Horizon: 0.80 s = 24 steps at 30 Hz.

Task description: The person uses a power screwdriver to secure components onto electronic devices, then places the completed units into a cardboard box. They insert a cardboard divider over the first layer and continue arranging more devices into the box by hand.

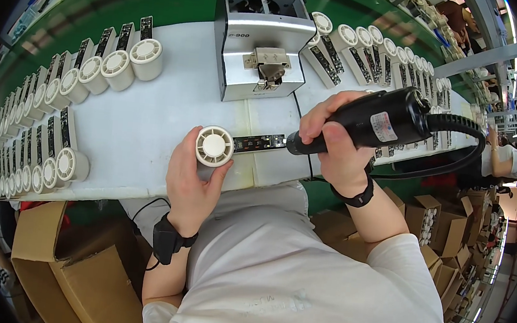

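Note:
My left hand (188, 189) is wrapped round the round vented head of a white plastic housing (215, 147). A narrow dark circuit board (259, 143) lies along the housing's handle, which points to the right. In my right hand (344, 160) is a black electric screwdriver (368, 123), tilted down to the left, with my fingers closed round its body. Its nose meets the right end of the board; the bit and any screw there are hidden. From the back of the screwdriver a thick black cable (481, 142) loops down to the right.
A silver screw feeder (234, 56) stands beyond my hands. Similar white housings with boards line the bench's left side (115, 68) and right side (360, 59). Open cardboard boxes (83, 269) sit below the bench's front edge. People are at the far right.

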### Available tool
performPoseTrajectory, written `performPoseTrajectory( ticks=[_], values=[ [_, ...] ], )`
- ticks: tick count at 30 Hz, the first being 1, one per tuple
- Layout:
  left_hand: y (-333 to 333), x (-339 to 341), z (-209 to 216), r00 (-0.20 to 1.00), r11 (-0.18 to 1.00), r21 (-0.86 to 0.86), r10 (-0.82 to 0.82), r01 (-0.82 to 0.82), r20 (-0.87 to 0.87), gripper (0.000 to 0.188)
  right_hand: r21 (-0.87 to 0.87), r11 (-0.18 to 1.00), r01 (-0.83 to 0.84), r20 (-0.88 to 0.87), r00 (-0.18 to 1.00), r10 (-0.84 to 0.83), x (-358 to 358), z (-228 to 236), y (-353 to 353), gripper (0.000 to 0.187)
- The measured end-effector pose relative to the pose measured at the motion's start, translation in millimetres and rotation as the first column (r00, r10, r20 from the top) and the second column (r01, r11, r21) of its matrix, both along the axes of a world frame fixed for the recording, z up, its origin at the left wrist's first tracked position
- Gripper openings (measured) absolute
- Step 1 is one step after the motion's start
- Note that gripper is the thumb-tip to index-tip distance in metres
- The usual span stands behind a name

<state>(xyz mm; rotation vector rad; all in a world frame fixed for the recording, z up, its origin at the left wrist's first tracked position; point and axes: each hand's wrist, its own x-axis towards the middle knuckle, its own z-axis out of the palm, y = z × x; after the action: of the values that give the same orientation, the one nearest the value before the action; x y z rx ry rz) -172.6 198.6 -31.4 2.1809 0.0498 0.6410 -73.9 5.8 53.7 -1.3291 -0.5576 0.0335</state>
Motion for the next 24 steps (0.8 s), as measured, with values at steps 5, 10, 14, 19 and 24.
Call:
performPoseTrajectory(
  ticks=[5, 10, 14, 19, 24],
  values=[
    [1, 0, 0, 1.000, 1.000, 0.001, -0.013, 0.013, 0.006, 0.064, -0.021, 0.999, -0.035, 0.031, 0.999, 0.036, 5, 4, 2, 0.031],
    [5, 0, 1, 0.999, 0.998, -0.026, -0.051, 0.050, -0.019, 0.064, 0.029, 0.998, -0.050, 0.125, 0.991, 0.047, 41, 42, 17, 0.030],
    [7, -2, 4, 0.996, 0.997, -0.038, -0.074, 0.072, -0.055, 0.063, 0.106, 0.992, 0.064, 0.228, 0.970, -0.087, 63, 53, 47, 0.025],
    [8, -1, 5, 0.994, 0.996, -0.028, -0.089, 0.088, -0.069, 0.062, -0.006, 0.992, 0.128, 0.264, 0.957, -0.122, 72, 47, 67, 0.019],
    [8, 0, 6, 0.995, 0.996, -0.025, -0.089, 0.088, -0.042, 0.065, -0.147, 0.986, 0.077, 0.209, 0.977, -0.045, 68, 53, 65, 0.018]
  ],
)
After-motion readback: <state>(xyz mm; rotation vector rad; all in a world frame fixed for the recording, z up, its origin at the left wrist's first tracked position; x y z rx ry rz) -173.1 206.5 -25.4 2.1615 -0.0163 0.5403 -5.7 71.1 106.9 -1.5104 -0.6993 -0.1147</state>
